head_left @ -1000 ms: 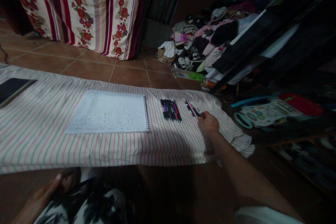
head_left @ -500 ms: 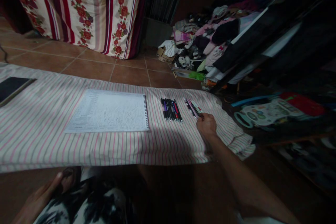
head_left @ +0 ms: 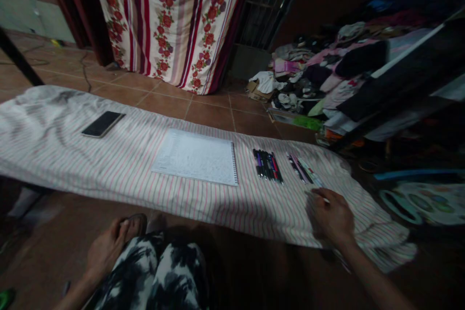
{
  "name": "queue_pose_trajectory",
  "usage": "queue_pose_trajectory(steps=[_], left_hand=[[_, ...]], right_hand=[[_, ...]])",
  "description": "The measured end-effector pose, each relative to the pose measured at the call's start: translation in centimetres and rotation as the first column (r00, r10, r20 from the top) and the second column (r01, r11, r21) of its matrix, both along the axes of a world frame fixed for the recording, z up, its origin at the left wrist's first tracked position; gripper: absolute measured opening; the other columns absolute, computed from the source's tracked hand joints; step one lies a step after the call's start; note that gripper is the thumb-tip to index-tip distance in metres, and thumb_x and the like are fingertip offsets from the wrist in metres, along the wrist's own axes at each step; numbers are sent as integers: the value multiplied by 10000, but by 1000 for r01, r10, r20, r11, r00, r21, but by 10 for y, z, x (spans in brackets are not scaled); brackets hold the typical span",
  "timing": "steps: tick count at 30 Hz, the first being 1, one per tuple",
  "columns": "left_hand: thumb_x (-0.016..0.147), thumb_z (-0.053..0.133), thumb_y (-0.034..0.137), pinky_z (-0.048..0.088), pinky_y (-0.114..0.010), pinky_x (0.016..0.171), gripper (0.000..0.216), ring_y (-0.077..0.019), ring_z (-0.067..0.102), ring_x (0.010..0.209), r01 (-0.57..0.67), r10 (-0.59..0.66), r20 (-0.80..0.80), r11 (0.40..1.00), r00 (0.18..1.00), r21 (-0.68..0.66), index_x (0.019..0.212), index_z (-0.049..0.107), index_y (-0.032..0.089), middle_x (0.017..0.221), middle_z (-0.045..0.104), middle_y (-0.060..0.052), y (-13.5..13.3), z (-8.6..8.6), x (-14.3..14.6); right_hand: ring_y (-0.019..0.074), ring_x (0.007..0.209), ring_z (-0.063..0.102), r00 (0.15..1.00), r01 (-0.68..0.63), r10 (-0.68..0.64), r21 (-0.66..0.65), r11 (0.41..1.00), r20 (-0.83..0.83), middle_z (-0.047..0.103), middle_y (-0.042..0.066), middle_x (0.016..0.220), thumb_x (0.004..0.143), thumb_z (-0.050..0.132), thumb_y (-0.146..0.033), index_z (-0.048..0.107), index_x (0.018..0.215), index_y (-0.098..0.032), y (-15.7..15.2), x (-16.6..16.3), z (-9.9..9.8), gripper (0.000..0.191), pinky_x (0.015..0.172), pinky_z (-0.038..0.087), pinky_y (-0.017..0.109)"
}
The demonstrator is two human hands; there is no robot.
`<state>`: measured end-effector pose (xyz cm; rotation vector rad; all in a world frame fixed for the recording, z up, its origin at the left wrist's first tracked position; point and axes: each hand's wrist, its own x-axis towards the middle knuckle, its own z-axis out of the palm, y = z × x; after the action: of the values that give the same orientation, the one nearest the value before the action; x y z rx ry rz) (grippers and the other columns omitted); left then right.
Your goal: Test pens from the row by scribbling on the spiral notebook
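Observation:
My right hand (head_left: 332,215) is just above the near right part of the striped cloth, fingers pinched together. A small whitish tip shows at the fingertips; what it belongs to is unclear. Just beyond the hand lies a small loose group of pens and pencils (head_left: 303,169), pink, dark and pale. To its left, several pens (head_left: 268,165), mostly black with purple and red ones, lie side by side in a row. My left hand (head_left: 105,249) rests by my knee, its fingers loosely stretched and holding nothing visible.
The striped cloth (head_left: 203,203) covers a long low surface. On it lie an open spiral notebook (head_left: 198,157) and a dark phone (head_left: 103,124). Behind are a floral curtain (head_left: 163,24) and heaped clothes (head_left: 327,68). A colourful plastic object (head_left: 432,203) stands at the right.
My right hand has drawn back toward me, away from the loose pens, and a dark pen no longer shows at its fingertips there. The view has swung left, bringing in the whole phone.

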<state>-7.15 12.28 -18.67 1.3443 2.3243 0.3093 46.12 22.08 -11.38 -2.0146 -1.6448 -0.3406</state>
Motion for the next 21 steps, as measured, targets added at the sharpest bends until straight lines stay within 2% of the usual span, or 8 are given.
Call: queue_pose_trajectory(steps=[3, 8, 10, 12, 15, 17, 19, 21], left_hand=[[830, 286, 393, 450, -310, 695, 419, -255, 628, 868, -28, 32, 71, 998, 997, -53, 1063, 568, 189, 942, 680, -95, -3, 17, -1], [731, 371, 273, 438, -283, 774, 370, -220, 600, 898, -65, 18, 365, 991, 931, 119, 1017, 571, 148, 970, 654, -77, -5, 61, -2], [654, 421, 219, 446, -265, 749, 362, -209, 595, 867, 20, -103, 561, 988, 822, 153, 963, 588, 132, 897, 654, -64, -13, 98, 5], [603, 434, 163, 452, -261, 723, 425, -187, 589, 835, 164, -255, 741, 967, 622, 195, 1002, 579, 161, 918, 649, -31, -30, 149, 16], [582, 487, 127, 443, -254, 760, 365, -181, 570, 889, 445, -531, 785, 815, 318, 371, 913, 627, 187, 934, 655, -19, -68, 232, 32], [658, 492, 191, 451, -232, 716, 253, -159, 594, 847, 461, -545, 820, 781, 175, 420, 855, 646, 228, 887, 671, -5, -95, 272, 38], [690, 546, 357, 445, -225, 712, 213, -153, 605, 848, 445, -514, 849, 793, 123, 416, 858, 650, 278, 887, 676, 17, -120, 287, 43], [624, 597, 517, 435, -228, 686, 321, -161, 607, 870, 428, -483, 871, 807, 84, 406, 880, 648, 329, 830, 682, 25, -146, 276, 50]], right_hand=[[298, 985, 544, 998, -34, 30, -62, 997, -56, 569, 116, 1002, 748, 337, -342, 567, 840, -271, -14, -18, 13, 258, 859, 450, 413], [309, 964, 566, 986, -85, 70, -100, 991, -150, 597, 115, 968, 683, 374, -405, 570, 802, -274, -36, -45, 31, 264, 838, 460, 436], [311, 955, 576, 979, -106, 84, -111, 988, -186, 614, 120, 955, 660, 388, -423, 582, 798, -254, -42, -54, 37, 292, 850, 451, 441], [309, 932, 592, 971, -125, 95, -125, 984, -221, 631, 113, 936, 641, 403, -439, 594, 785, -250, -48, -62, 43, 306, 847, 451, 441], [305, 888, 615, 957, -154, 107, -162, 975, -268, 658, 99, 894, 617, 428, -452, 613, 761, -244, -58, -76, 51, 313, 816, 464, 430], [304, 872, 624, 945, -177, 110, -200, 964, -307, 673, 94, 865, 606, 448, -451, 623, 760, -238, -66, -87, 56, 316, 803, 468, 423], [308, 849, 632, 931, -201, 108, -242, 949, -350, 684, 87, 823, 594, 468, -441, 628, 756, -241, -75, -101, 61, 303, 783, 477, 420], [315, 803, 641, 918, -222, 101, -284, 933, -384, 688, 85, 776, 588, 486, -426, 634, 733, -257, -85, -116, 66, 267, 728, 496, 418]])
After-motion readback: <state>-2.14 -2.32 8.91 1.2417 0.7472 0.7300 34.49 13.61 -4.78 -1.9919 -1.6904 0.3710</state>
